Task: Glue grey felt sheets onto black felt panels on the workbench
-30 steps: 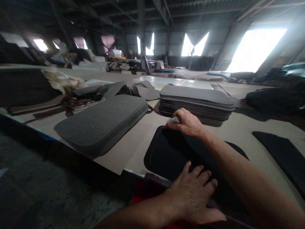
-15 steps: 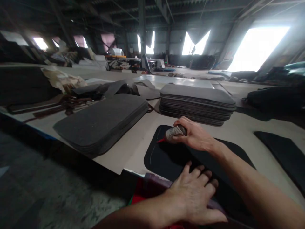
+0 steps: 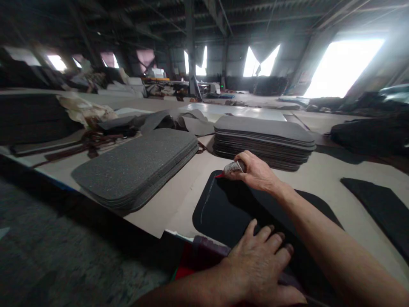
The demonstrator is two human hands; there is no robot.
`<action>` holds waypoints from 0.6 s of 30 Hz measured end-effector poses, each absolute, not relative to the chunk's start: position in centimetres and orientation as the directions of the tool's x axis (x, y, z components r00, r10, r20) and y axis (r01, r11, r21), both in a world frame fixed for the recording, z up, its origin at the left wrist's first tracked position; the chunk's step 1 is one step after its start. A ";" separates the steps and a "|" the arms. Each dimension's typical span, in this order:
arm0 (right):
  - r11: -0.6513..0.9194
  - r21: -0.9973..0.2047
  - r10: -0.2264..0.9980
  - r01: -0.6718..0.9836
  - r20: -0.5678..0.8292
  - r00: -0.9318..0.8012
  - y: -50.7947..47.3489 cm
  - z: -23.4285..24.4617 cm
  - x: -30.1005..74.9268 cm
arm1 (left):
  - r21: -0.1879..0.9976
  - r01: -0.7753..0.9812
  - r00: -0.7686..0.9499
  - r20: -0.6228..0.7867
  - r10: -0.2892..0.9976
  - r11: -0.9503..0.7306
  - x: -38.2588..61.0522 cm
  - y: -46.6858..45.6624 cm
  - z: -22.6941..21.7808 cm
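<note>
A black rounded-corner sheet (image 3: 217,213) lies on the table before me. My right hand (image 3: 255,170) is wrapped round a glue bottle (image 3: 234,169) with a red nozzle, tilted so that its tip meets the sheet near the far left corner. Behind the tip, a thin pale line (image 3: 207,199) runs along the sheet's left side. My left hand (image 3: 262,258) rests flat on the near part of the sheet, fingers spread. My forearms and a shadow cover part of the sheet.
A stack of grey rounded sheets (image 3: 137,162) stands on the left, a taller stack (image 3: 262,140) behind my right hand. At right lies a dark flat piece (image 3: 377,204). Scraps and a crumpled beige bag (image 3: 84,108) sit at back left. The table's edge (image 3: 143,226) runs along the left.
My right hand has moved the bottle away from me towards the sheet's far left corner, and the pale line has grown longer. My left hand has stayed in place.
</note>
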State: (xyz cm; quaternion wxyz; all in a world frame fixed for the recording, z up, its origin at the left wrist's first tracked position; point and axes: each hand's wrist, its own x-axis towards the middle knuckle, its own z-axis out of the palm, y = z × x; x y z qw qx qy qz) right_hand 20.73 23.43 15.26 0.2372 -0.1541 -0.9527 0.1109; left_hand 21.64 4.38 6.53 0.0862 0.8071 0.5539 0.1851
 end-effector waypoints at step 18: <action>0.903 -0.115 0.428 0.414 0.308 -0.850 26.4 17.3 22.9 | 0.457 0.824 0.300 0.150 0.942 -0.335 21.6 4.3 6.8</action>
